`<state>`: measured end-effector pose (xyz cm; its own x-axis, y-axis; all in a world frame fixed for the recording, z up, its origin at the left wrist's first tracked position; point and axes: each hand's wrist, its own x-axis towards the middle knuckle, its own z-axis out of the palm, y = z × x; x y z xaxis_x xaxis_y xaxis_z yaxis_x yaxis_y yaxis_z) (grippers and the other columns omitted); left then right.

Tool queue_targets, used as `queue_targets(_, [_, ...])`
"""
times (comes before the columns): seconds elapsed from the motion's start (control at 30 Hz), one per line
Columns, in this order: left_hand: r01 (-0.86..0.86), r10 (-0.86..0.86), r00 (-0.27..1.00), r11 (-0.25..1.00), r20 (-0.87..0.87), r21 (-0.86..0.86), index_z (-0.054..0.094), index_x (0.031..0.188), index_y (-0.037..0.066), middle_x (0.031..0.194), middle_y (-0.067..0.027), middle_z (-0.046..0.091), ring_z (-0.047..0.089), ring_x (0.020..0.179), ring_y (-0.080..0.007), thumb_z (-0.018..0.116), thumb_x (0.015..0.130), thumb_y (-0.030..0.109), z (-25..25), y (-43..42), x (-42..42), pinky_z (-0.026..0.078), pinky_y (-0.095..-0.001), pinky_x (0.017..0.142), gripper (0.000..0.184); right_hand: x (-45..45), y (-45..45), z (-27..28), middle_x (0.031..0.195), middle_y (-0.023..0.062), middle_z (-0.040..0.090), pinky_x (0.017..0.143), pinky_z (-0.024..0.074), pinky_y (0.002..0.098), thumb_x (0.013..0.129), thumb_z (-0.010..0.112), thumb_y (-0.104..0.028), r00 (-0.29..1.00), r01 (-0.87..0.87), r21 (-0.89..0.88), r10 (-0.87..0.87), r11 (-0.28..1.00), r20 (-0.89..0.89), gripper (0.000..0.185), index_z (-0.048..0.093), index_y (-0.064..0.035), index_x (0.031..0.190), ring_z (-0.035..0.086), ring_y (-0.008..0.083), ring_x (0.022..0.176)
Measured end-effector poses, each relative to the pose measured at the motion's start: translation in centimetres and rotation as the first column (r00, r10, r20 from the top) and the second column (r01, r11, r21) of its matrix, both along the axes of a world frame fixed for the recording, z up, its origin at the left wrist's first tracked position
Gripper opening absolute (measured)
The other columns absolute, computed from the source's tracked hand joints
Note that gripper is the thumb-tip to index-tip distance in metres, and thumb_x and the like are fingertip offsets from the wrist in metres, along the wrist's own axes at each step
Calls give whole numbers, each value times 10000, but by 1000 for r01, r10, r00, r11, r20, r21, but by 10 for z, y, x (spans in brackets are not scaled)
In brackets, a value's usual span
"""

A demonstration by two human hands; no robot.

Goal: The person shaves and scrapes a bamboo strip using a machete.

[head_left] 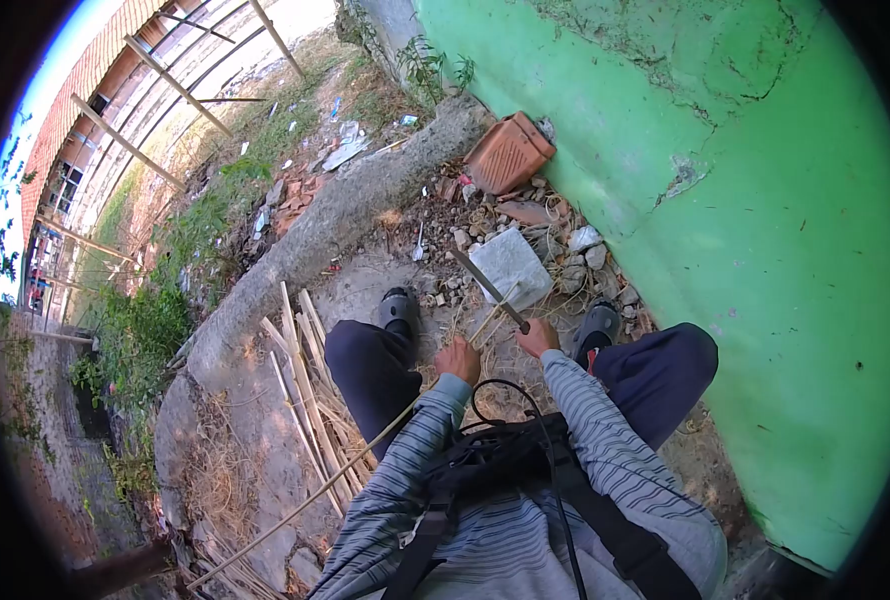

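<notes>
My left hand [458,358] is closed around a long, thin bamboo strip [317,492]. The strip's short end points up past the hand, and its long tail runs back past my left sleeve to the lower left. In my right hand [538,338] is the handle of a long, dark-bladed knife [489,287], its tip aimed forward and to the left. The blade crosses near the strip's front end; whether they touch I cannot tell. Beyond both hands, between my feet, lies a pale square stone block [511,270].
Split bamboo pieces [308,385] lie in a pile left of my left knee. A green wall [765,270] rises close on my right. An orange clay roof tile [510,153] leans at its base amid rubble. A low concrete ridge [335,225] curves across the left.
</notes>
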<state>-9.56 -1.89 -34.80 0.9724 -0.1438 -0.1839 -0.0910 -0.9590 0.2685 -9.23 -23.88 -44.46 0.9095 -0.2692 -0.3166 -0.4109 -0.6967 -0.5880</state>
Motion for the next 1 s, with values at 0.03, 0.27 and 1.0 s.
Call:
queue_targets(0.03, [29, -29, 999, 999, -27, 19, 713, 884, 1, 846, -237, 730, 745, 804, -385, 567, 907, 146, 0, -1, 2, 584, -478, 652, 207, -2, 1, 4, 853, 217, 713, 768, 539, 515, 813, 704, -347, 1000, -18, 6, 18, 1000, 9, 325, 717, -25, 861, 689, 421, 817])
queue_targets(0.27, [197, -196, 980, 979, -38, 57, 697, 850, 37, 847, -213, 729, 732, 790, -391, 589, 904, 180, -5, 8, 6, 574, -507, 651, 187, -7, 6, 22, 896, 181, 733, 784, 556, 500, 808, 703, -348, 997, -75, 6, 75, 997, 5, 295, 745, -81, 926, 697, 407, 838])
queue_targets(1.0, [242, -258, 947, 965, 192, 104, 645, 799, 27, 746, -198, 686, 708, 682, -382, 607, 852, 145, 86, 77, -78, 563, -497, 588, 136, -19, 34, 31, 928, 191, 734, 826, 561, 500, 795, 704, -382, 973, -209, 40, 204, 977, 103, 325, 749, -99, 949, 711, 399, 899])
